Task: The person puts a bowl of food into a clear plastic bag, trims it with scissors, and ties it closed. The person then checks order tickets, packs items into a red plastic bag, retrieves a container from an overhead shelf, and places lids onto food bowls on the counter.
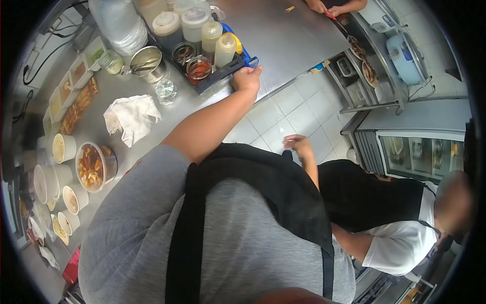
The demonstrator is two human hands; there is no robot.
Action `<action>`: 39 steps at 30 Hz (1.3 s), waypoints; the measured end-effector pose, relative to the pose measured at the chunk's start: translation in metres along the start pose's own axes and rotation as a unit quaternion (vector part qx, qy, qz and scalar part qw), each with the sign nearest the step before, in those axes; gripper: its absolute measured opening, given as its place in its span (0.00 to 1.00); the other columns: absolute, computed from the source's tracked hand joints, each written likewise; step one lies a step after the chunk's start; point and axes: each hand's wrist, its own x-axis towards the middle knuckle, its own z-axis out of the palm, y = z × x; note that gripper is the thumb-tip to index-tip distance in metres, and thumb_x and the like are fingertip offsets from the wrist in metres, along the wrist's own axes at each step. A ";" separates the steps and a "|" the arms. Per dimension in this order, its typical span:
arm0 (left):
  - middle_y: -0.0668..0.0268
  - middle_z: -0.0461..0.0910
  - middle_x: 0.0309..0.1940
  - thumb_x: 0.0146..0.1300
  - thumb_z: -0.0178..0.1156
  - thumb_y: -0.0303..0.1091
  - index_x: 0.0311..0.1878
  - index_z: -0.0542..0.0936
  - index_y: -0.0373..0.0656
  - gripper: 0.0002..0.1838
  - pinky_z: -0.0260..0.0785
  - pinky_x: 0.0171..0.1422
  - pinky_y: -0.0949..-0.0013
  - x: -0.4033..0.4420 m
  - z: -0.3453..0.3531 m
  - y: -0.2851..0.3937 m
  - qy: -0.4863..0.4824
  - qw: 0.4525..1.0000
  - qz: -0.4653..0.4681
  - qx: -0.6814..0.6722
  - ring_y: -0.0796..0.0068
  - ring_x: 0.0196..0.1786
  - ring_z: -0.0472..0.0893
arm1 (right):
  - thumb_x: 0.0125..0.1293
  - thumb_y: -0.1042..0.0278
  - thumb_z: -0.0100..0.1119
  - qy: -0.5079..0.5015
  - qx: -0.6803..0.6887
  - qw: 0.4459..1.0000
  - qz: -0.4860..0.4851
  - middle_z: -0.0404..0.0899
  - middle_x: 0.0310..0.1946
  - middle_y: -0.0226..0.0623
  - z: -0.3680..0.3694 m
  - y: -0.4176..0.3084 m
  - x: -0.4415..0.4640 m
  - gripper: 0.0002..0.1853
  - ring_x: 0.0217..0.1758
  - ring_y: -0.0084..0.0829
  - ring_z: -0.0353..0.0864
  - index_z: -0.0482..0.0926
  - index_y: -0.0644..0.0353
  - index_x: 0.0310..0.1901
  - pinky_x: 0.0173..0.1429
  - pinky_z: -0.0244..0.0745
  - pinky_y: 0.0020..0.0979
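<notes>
My left arm reaches up across the metal counter (192,109). My left hand (246,79) is closed round the near corner of a dark tray (221,76). Within the tray stand squeeze bottles (225,50), lidded containers (167,29) and a jar of red sauce (199,68). Beside the tray are a metal pot (148,64) with utensils in it, a clear glass (166,91) and a crumpled white cloth (131,119). My right hand does not show.
Food tubs (91,167) and a row of containers (76,73) line the counter's left side. A co-worker in a black apron (364,197) stands close at right, one hand (300,145) raised near my apron. Another person's hands (329,9) hold a red-handled tool at top. Shelves (369,66) stand beyond.
</notes>
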 end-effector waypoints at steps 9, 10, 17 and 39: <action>0.60 0.79 0.23 0.47 0.70 0.32 0.23 0.79 0.43 0.09 0.71 0.34 0.64 -0.016 -0.002 -0.014 -0.151 0.940 0.268 0.146 0.66 0.26 0.79 | 0.61 0.68 0.59 -0.130 0.061 0.988 0.051 0.81 0.32 0.33 0.059 -0.012 -0.055 0.09 0.35 0.26 0.79 0.80 0.62 0.40 0.40 0.70 0.26; 0.62 0.78 0.24 0.47 0.71 0.32 0.24 0.80 0.43 0.08 0.71 0.35 0.64 -0.034 -0.005 0.000 -0.203 0.907 0.354 0.101 0.66 0.28 0.78 | 0.62 0.67 0.59 -0.149 0.106 0.981 0.058 0.80 0.32 0.33 0.055 -0.005 -0.049 0.09 0.36 0.27 0.78 0.79 0.62 0.40 0.41 0.71 0.27; 0.68 0.76 0.29 0.46 0.72 0.30 0.26 0.78 0.46 0.10 0.70 0.37 0.69 -0.087 -0.156 0.142 -0.067 0.769 0.629 0.087 0.71 0.30 0.78 | 0.63 0.69 0.60 -0.244 0.193 0.950 -0.037 0.77 0.36 0.36 0.072 -0.064 -0.023 0.06 0.42 0.29 0.75 0.77 0.62 0.37 0.47 0.71 0.31; 0.64 0.74 0.26 0.59 0.60 0.24 0.54 0.61 0.44 0.23 0.67 0.38 0.68 -0.134 -0.522 -0.041 0.561 0.797 0.199 0.098 0.73 0.31 0.75 | 0.50 0.57 0.67 -0.330 -0.525 0.626 -0.473 0.84 0.34 0.38 0.556 -0.290 -0.052 0.10 0.39 0.41 0.82 0.85 0.50 0.33 0.45 0.75 0.39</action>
